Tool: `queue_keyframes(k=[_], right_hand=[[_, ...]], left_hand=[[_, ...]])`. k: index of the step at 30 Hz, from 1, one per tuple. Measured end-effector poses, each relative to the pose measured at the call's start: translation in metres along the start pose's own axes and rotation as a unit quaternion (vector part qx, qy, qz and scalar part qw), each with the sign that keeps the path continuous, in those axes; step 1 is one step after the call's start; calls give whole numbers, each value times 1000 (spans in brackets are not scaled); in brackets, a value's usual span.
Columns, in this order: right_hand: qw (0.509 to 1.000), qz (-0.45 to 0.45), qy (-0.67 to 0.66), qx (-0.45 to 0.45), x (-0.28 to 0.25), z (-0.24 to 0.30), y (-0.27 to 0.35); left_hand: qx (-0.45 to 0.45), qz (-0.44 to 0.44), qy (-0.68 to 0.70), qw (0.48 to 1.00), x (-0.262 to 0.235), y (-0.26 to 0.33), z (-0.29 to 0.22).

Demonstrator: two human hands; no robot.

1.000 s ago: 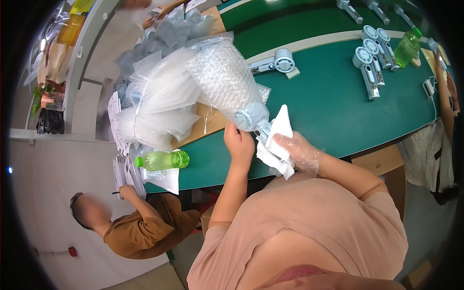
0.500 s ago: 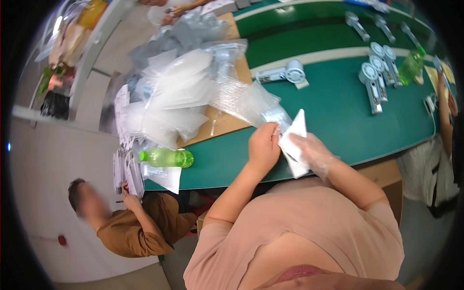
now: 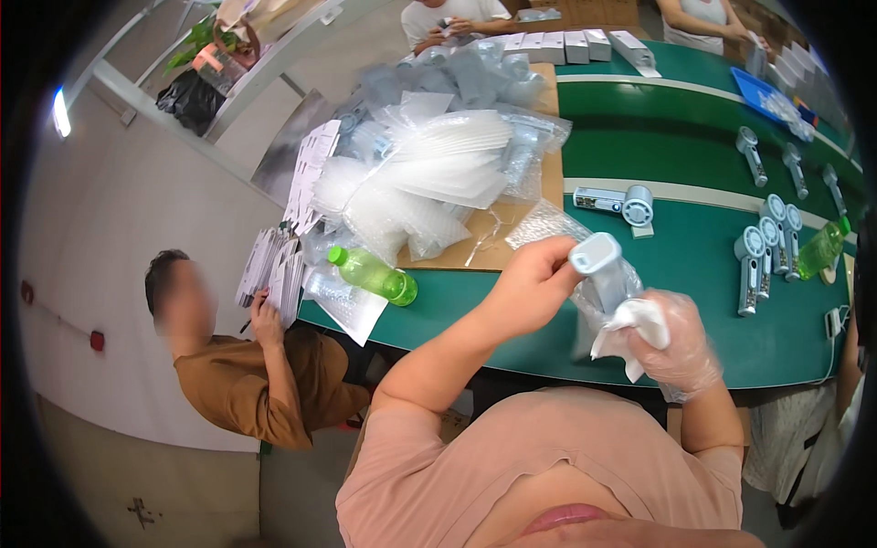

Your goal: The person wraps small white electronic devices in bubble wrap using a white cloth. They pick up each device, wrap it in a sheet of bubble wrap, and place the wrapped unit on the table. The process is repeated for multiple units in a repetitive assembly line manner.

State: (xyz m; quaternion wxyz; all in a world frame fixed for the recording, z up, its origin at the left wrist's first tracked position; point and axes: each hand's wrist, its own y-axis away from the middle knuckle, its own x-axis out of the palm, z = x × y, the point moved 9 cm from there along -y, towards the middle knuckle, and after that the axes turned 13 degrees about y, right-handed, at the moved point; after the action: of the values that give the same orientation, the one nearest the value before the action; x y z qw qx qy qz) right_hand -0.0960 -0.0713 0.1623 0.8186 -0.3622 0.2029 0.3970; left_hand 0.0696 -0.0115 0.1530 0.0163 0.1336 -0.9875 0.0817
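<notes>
Above the table's near edge my left hand (image 3: 537, 285) is closed, its fingers pinching the upper end of a light-blue handheld fan (image 3: 596, 256). This end is rounded and faces up. A clear plastic bubble bag (image 3: 618, 290) is around the lower part of the fan, whose far end I cannot make out. Facing it, my right hand (image 3: 683, 345), in a thin clear plastic glove, is closed around a crumpled white cloth (image 3: 637, 324). The cloth touches or nearly touches the bag.
Another fan (image 3: 614, 201) lies ahead; several stand in a group (image 3: 763, 251) at right by a green bottle (image 3: 824, 248). At left are a second green bottle (image 3: 373, 276), a heap of bubble bags (image 3: 429, 164) and a seated person (image 3: 247, 365) with papers. Others work at the far side.
My view has swung, shifting the table. The fan is now raised upright between my hands with its end showing. The white cloth, flat and folded before, is bunched in my right hand.
</notes>
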Motion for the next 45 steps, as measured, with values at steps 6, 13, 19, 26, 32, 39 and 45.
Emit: queue_keyframes(k=[6,13,19,26,32,39,45], right_hand=[[954,-193,-224,47,-24,-37,14],[737,-219,-592,240,11,-157,37],[724,-242,-576,291,21,-181,51],[804,-267,-472,243,18,-231,66],[729,-206,-620,203,2,-177,47],[640,-299,-655,269,-7,-210,74],[683,-625,-327,189,-169,-172,138]], left_hand=[[50,-33,-183,981,-43,-30,-53],[333,-367,-326,805,-227,-40,-214],[340,-456,-498,654,-311,-78,-182],[262,-411,-546,681,-301,-102,-87],[234,-25,-346,908,-4,-49,33],[169,65,-318,931,58,-14,127],[146,22,-249,957,39,-21,127]])
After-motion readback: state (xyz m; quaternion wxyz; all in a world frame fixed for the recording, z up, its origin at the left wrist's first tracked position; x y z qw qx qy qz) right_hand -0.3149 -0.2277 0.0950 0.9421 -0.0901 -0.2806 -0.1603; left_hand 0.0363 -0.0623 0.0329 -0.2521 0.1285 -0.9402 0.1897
